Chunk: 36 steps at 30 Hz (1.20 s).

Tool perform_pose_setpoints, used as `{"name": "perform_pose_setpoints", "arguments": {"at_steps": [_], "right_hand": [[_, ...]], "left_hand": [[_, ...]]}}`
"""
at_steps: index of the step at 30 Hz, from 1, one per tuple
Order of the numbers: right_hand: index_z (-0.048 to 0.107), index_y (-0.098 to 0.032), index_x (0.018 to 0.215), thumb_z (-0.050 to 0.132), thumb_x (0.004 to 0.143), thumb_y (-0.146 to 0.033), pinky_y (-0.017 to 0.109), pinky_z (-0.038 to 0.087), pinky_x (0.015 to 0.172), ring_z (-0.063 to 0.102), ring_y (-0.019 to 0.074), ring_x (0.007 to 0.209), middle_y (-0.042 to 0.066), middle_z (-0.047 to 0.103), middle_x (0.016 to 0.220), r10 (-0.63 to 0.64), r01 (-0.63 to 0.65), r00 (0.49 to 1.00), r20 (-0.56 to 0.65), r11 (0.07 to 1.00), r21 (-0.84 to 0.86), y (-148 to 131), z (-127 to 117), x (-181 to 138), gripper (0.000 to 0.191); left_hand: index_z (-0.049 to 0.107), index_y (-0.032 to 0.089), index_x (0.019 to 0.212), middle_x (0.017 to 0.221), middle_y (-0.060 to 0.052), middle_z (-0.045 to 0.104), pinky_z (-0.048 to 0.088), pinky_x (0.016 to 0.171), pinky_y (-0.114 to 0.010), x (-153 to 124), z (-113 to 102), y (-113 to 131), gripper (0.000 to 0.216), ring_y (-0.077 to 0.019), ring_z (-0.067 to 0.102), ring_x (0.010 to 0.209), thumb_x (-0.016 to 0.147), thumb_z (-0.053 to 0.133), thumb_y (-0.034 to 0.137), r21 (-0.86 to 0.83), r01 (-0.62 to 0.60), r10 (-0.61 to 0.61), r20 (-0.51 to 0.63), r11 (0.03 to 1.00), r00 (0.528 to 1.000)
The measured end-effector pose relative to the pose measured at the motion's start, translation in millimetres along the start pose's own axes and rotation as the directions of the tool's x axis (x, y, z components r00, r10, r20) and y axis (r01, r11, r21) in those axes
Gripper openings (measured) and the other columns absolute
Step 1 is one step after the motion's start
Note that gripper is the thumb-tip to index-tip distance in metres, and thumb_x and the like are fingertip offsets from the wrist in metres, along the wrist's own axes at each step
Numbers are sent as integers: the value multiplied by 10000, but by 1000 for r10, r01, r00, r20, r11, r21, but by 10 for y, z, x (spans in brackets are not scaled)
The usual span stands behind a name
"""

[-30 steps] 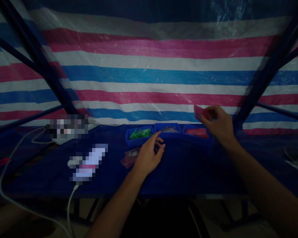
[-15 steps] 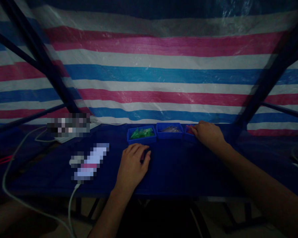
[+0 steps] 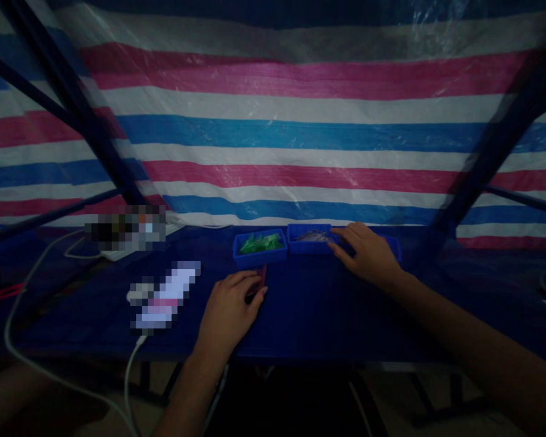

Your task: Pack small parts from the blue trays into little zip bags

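Close to the front of the green-filled bin, my left hand (image 3: 231,308) rests low over the table with thumb and fingers closed around a thin dark-red piece (image 3: 262,280); its exact kind is too dim to make out. My right hand (image 3: 366,252) reaches to the right end of the middle blue bin (image 3: 309,247), thumb and forefinger apart. Clear, shiny thin pieces (image 3: 312,236) lie in that bin. The right blue bin (image 3: 395,247) is mostly hidden behind my right hand. Green pieces (image 3: 260,243) fill the left blue bin (image 3: 259,255).
On the dark blue table (image 3: 318,315), a blurred-out phone (image 3: 168,297) with a white cable (image 3: 131,364) lies at left. A white power strip (image 3: 127,249) sits behind it. Blue metal posts (image 3: 486,164) and a striped tarp (image 3: 291,133) stand at the back.
My right hand has moved left from the right bin to the right end of the middle bin, its fingers opening. My left hand has shifted slightly left and nearer, showing more of the red piece.
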State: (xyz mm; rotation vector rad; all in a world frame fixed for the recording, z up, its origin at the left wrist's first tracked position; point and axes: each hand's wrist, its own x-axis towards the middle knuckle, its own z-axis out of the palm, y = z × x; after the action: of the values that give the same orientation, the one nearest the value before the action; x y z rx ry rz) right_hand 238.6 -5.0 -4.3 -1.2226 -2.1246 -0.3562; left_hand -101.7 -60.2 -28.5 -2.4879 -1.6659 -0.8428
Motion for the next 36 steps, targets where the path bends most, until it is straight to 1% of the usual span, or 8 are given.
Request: {"name": "perform_pose_setpoints", "arguments": {"at_steps": [5, 9, 13, 17, 20, 25, 32, 36], "right_hand": [[586, -234, 1381, 564, 994, -390, 502, 536, 881, 634, 301, 945, 113, 691, 1017, -125, 111, 991, 43, 964, 242, -237, 87, -49, 418], [512, -257, 1463, 650, 951, -371, 505, 534, 976, 626, 303, 1139, 131, 661, 1257, -169, 127, 984, 56, 887, 444, -423, 88, -54, 543], [384, -302, 1551, 800, 840, -383, 445, 557, 1018, 605, 277, 1270, 115, 571, 1459, 4, -55, 998, 70, 652, 756, -476, 183, -71, 829], [653, -259, 1235, 799, 841, -389, 415, 593, 978, 733, 239, 1056, 72, 746, 1174, 219, -302, 948, 230, 396, 867, -326, 353, -123, 441], [657, -254, 1199, 839, 798, -372, 398, 615, 927, 754, 229, 974, 55, 768, 1076, 326, -370, 907, 267, 313, 875, -201, 401, -147, 456], [619, -267, 1255, 832, 802, -366, 368, 613, 930, 746, 212, 969, 40, 750, 1039, 364, -338, 904, 226, 283, 897, -154, 376, -109, 511], [626, -252, 1193, 867, 763, -362, 367, 611, 920, 748, 208, 952, 45, 754, 1039, 371, -333, 901, 226, 255, 908, -170, 398, -68, 505], [645, -233, 1121, 876, 747, -377, 324, 616, 783, 739, 196, 874, 46, 753, 992, 379, -366, 891, 249, 276, 889, -157, 374, -46, 463]], "left_hand": [[775, 263, 1101, 1150, -37, 755, 546, 950, -391, 44, -158, 67, 266, -235, 703, 1051, 1003, 567, 396, -218, 8, -27, -83, 976, 996], [791, 257, 1031, 1085, -28, 767, 545, 893, -334, 235, -289, 220, 256, -212, 712, 993, 984, 607, 429, -449, 24, -74, -94, 893, 993], [785, 226, 1056, 996, -33, 778, 541, 821, -314, 591, -165, 474, 306, -203, 710, 903, 981, 603, 460, -687, 22, 33, 66, 727, 997], [758, 184, 1070, 992, -45, 774, 527, 790, -308, 909, 87, 652, 374, -199, 695, 872, 1024, 513, 462, -748, 33, 133, 161, 663, 978], [744, 190, 1086, 1035, -59, 767, 527, 845, -334, 970, 217, 690, 394, -212, 691, 925, 1044, 464, 466, -711, -48, 188, 121, 701, 975], [645, 225, 1302, 1155, -78, 755, 555, 890, -365, 873, 374, 631, 392, -226, 717, 983, 957, 651, 411, -763, -42, 160, 81, 645, 984], [706, 181, 1166, 1048, -72, 774, 556, 827, -329, 829, 467, 551, 311, -211, 722, 889, 951, 654, 400, -753, -35, 123, 62, 657, 991], [750, 174, 1088, 957, -43, 770, 510, 750, -293, 842, 494, 510, 387, -199, 689, 820, 1012, 530, 483, -716, -39, 140, 83, 697, 987]]}}
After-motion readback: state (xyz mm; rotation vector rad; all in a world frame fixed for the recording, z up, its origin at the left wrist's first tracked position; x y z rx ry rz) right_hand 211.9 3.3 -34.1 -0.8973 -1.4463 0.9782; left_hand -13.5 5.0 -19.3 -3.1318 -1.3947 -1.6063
